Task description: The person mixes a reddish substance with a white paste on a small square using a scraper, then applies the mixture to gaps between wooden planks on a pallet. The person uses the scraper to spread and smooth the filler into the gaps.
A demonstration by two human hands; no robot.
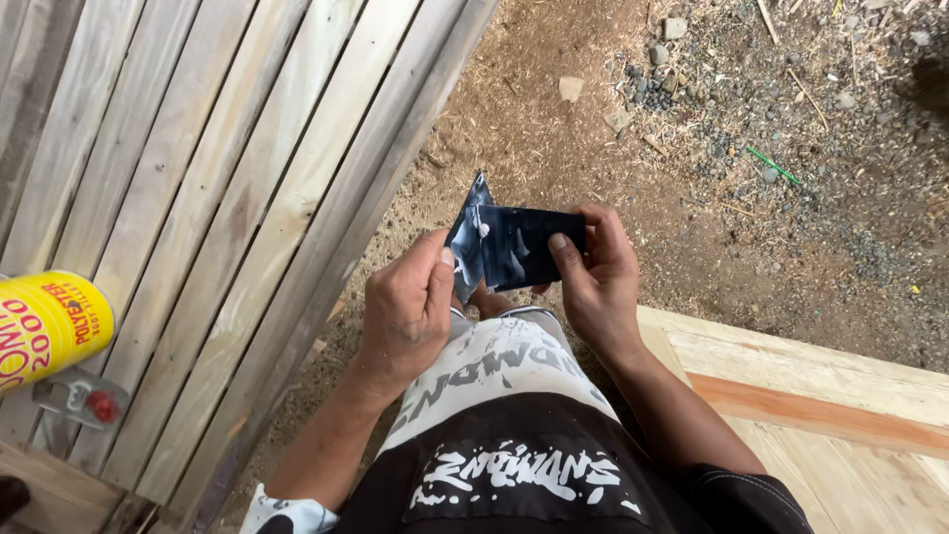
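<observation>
Here, both hands meet at mid-frame over the person's lap, sharing a thin, dark blue-black rectangular sheet smeared with pale streaks (pixel 509 247), probably sandpaper or a flexible plastic piece, though its material cannot be told for certain. The left hand (pixel 407 311) is curled closed on the sheet's left end, thumb on top, where the sheet is bent so that one corner stands up towards the far side. The right hand (pixel 593 272) pinches the right edge between thumb and fingers. The sheet looks light and limp rather than stiff, since it creases at the fold; it should bend easily and could tear or slip if taken by one corner alone, so a hold along two opposite edges, as here, seems the safest grip. To the left lies a slatted panel of pale wooden boards (pixel 198 218), and at its near left edge sits a round yellow tin with red lettering (pixel 44 326). A pale timber frame with a reddish strip (pixel 820 405) lies near right. Sawdust-strewn dirt and gravel ground (pixel 751 148) fills the far side.
</observation>
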